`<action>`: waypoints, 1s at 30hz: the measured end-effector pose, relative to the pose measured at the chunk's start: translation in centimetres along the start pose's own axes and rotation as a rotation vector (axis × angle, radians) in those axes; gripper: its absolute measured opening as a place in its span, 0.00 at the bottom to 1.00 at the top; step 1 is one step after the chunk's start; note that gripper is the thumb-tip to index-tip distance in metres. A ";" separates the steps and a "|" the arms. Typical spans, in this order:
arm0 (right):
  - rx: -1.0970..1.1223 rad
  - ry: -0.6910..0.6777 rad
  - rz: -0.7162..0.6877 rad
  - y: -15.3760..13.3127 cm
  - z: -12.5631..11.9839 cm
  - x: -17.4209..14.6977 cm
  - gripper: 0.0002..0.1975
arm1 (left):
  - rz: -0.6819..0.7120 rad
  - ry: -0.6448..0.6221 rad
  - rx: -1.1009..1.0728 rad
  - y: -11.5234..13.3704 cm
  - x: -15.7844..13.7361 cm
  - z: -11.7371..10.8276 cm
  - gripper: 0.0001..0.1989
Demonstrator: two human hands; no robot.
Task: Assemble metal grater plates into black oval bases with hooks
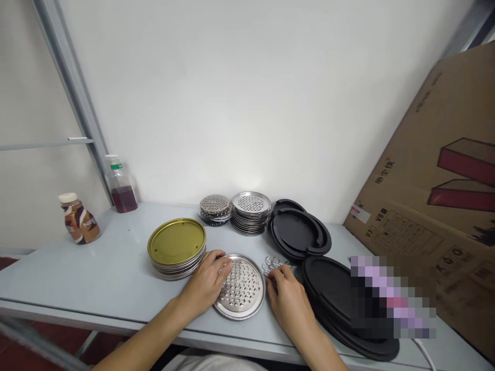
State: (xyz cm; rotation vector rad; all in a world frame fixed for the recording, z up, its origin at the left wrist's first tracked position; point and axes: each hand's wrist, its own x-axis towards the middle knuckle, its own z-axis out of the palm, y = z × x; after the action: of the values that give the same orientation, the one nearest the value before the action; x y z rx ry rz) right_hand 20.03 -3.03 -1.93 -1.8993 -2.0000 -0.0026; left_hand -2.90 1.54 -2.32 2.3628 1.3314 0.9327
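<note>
In front of me a round metal grater disc (243, 288) lies flat on the table, with raised teeth across its middle. My left hand (211, 278) rests on the disc's left rim, fingers curled over the edge. Just right of the disc, my right hand (288, 293) has its fingers bent together, fingertips down among small wire rings (271, 264). Whatever is between those fingertips is hidden. Beside my left hand stands a stack of round metal plates topped by a gold-coloured lid (178, 241).
Behind are a stack of grater discs (251, 203) and a smaller pile of discs (215, 205). Black round parts (299, 232) and black round bases (332, 288) sit right. A large carton (421, 196) leans there. Two bottles, brown (81, 221) and clear (122, 188), stand left.
</note>
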 end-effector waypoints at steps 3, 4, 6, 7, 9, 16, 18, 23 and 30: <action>-0.017 -0.003 0.007 -0.2 0.1 0.1 0.09 | -0.002 -0.011 0.009 0.0 0.1 0.0 0.19; -0.019 -0.003 0.010 -0.2 0.1 0.2 0.09 | -0.002 -0.015 0.013 0.1 0.1 -0.1 0.20; -0.019 -0.001 0.009 -0.2 0.2 0.2 0.09 | -0.003 -0.025 0.021 0.2 0.1 -0.2 0.20; -0.022 0.002 0.008 -0.2 0.3 0.1 0.09 | -0.003 -0.031 0.025 0.2 0.1 -0.2 0.20; -0.029 0.013 0.001 -0.1 0.4 0.1 0.08 | 0.002 -0.044 0.031 0.4 0.1 -0.3 0.20; 0.003 0.056 -0.026 0.3 0.8 0.0 0.09 | 0.038 -0.087 0.034 0.5 -0.1 -0.5 0.19; 0.000 0.060 -0.033 0.3 0.9 0.1 0.09 | 0.039 -0.091 0.033 0.5 -0.1 -0.5 0.19; -0.003 0.053 -0.036 0.2 1.0 0.1 0.09 | 0.029 -0.097 0.026 0.5 0.0 -0.4 0.19; 0.047 0.112 -0.066 -0.2 -0.5 0.6 0.08 | -0.067 -0.224 -0.038 0.4 -1.6 -1.5 0.35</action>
State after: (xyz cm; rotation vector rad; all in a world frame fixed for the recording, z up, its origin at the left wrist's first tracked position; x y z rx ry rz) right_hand 19.98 -2.56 -1.30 -1.7640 -1.9691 -0.0772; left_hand -4.13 -0.14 -1.63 2.3001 1.2846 0.6466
